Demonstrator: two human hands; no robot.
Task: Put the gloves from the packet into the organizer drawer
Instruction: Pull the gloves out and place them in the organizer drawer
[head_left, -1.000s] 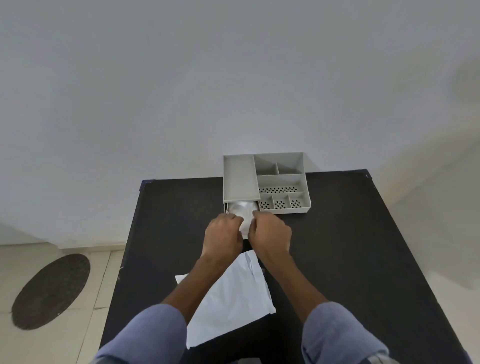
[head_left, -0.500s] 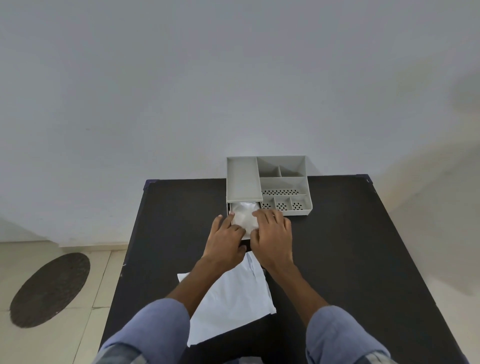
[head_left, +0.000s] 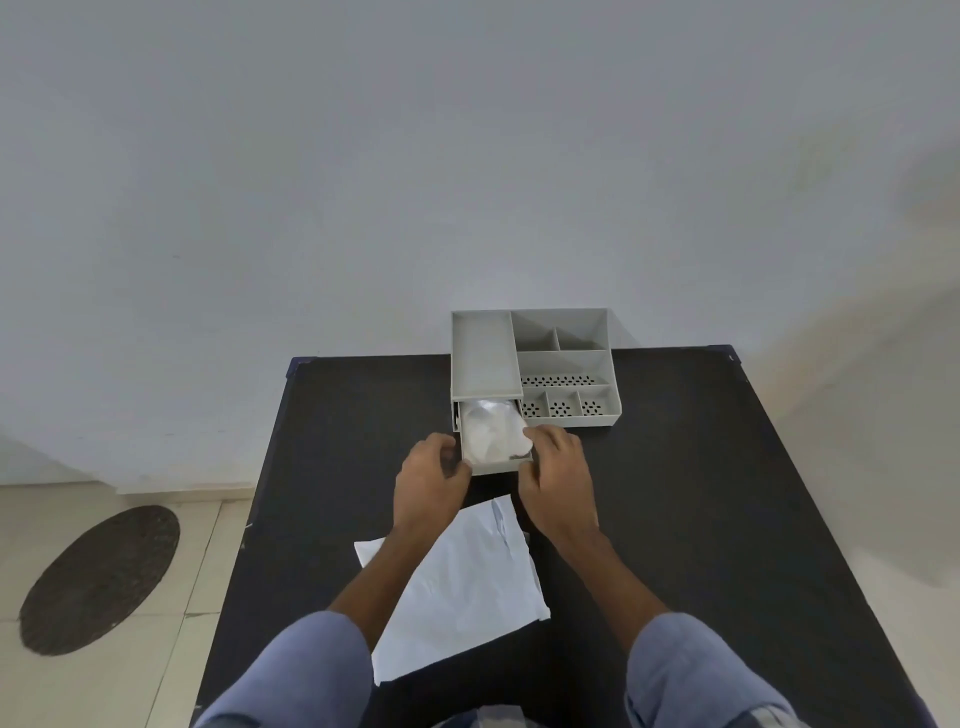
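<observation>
A grey desk organizer (head_left: 566, 364) stands at the far edge of the black table (head_left: 701, 493). Its drawer (head_left: 496, 467) is pulled out toward me on the left side. Crumpled translucent white gloves (head_left: 491, 431) lie inside the drawer. My left hand (head_left: 428, 483) rests against the drawer's front left corner, fingers curled on it. My right hand (head_left: 558, 478) is at the drawer's right side, fingertips touching the gloves' right edge. The flat white packet (head_left: 467, 587) lies on the table under my forearms.
A pale wall rises right behind the organizer. On the tiled floor to the left lies a dark oval mat (head_left: 98, 577). The organizer's open top compartments (head_left: 563, 338) hold nothing that I can see.
My hands have come off the top of the gloves and moved apart to the drawer's two sides. The gloves now show fully inside the drawer.
</observation>
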